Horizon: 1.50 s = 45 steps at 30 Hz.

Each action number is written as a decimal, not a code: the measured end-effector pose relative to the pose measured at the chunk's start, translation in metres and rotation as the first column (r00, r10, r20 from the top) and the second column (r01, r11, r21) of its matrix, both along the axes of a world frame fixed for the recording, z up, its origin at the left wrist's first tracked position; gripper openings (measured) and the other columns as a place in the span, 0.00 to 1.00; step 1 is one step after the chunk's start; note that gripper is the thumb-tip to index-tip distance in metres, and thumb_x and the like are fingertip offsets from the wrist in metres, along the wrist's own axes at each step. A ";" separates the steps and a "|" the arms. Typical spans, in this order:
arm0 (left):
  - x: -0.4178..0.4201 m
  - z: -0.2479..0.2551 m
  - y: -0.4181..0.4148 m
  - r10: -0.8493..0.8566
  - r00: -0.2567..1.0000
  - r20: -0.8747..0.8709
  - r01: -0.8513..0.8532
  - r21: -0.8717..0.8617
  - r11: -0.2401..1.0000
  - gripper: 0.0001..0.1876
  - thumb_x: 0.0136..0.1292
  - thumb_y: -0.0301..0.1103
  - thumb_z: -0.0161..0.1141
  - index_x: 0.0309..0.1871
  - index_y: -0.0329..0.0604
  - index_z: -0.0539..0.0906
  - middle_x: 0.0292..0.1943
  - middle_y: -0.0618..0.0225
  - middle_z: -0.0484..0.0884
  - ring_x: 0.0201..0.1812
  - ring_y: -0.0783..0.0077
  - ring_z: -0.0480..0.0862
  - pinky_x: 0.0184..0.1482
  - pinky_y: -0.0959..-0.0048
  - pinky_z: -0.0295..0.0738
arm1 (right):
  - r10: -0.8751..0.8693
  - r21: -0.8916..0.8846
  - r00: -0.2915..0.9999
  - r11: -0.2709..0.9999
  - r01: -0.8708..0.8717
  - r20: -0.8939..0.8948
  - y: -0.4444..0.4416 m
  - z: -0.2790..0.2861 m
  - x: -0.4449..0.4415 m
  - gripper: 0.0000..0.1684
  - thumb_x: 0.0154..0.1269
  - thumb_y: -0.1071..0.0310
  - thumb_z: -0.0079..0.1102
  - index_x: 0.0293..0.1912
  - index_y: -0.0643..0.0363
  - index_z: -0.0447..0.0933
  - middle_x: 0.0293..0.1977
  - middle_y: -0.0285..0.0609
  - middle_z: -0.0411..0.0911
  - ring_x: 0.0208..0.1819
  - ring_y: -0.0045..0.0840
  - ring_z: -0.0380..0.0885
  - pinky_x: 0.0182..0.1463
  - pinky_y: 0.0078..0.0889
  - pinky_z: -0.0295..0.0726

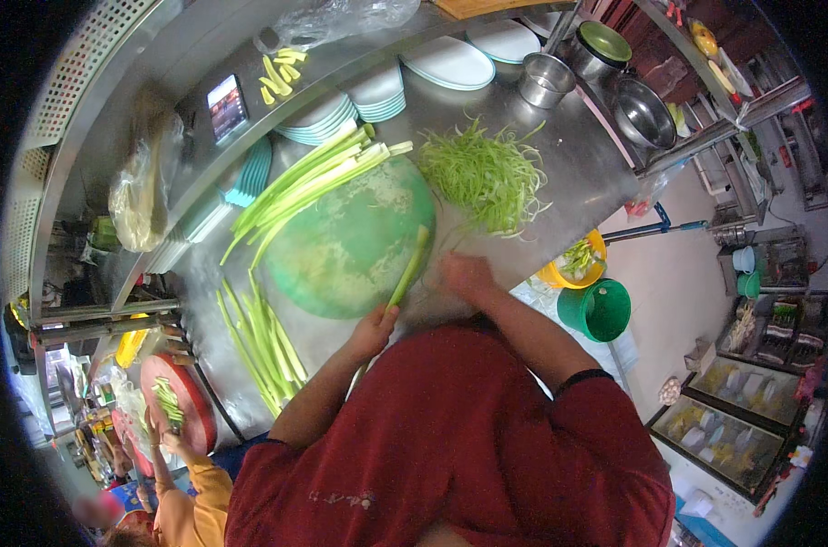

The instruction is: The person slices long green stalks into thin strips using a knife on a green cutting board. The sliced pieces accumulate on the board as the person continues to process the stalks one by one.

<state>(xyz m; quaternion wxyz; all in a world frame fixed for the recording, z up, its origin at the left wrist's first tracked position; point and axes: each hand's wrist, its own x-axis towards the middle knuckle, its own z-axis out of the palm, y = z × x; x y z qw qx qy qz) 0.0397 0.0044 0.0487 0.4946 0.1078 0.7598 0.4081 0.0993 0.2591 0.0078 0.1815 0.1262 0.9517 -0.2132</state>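
My left hand [376, 333] grips the lower end of a thick green scallion-like stalk [409, 270]. The stalk slants across the right edge of a round green cutting board [349, 253]. Just right of the board, my right hand [466, 275] is curled and blurred by motion; whether it holds a tool cannot be made out. A loose heap of fine green shreds [485, 179] lies beyond it on the steel table [578, 171]. Long whole stalks [311, 181] rest across the board's far left edge. More stalks [267, 349] lie on the steel to the left.
Stacked plates [448, 63] line the back under a shelf holding a phone [227, 109] and yellowish vegetable pieces [277, 76]. A steel pot [546, 80] stands far right. A yellow basin [595, 241] and green bucket [595, 311] sit below. At left, another person's hands work at a red-rimmed chopping block [195, 403].
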 end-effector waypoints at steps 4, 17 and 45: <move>-0.003 0.007 0.001 0.053 0.996 0.069 -0.053 0.002 0.999 0.21 0.72 0.55 0.46 0.45 0.45 0.75 0.21 0.75 0.68 0.17 0.80 0.65 0.18 0.76 0.61 | -0.426 -0.082 0.874 0.904 0.419 -0.234 0.037 -0.025 -0.003 0.20 0.71 0.53 0.41 0.37 0.58 0.73 0.33 0.57 0.79 0.36 0.53 0.79 0.41 0.54 0.77; -0.012 0.011 -0.005 0.138 0.898 0.418 -0.207 0.125 0.970 0.23 0.74 0.55 0.43 0.55 0.45 0.73 0.18 0.78 0.60 0.14 0.82 0.57 0.15 0.79 0.51 | -0.468 -0.152 0.823 0.883 0.443 -0.323 0.026 -0.028 -0.009 0.23 0.72 0.50 0.41 0.37 0.61 0.73 0.32 0.59 0.78 0.37 0.55 0.78 0.42 0.57 0.75; -0.031 0.000 -0.016 0.113 0.665 0.738 -0.340 0.164 0.926 0.26 0.73 0.60 0.38 0.58 0.49 0.72 0.19 0.78 0.62 0.15 0.81 0.58 0.15 0.80 0.54 | -0.187 -0.195 0.965 0.969 0.150 -0.186 -0.015 0.020 -0.004 0.17 0.68 0.56 0.45 0.40 0.61 0.73 0.34 0.58 0.78 0.39 0.53 0.78 0.41 0.55 0.75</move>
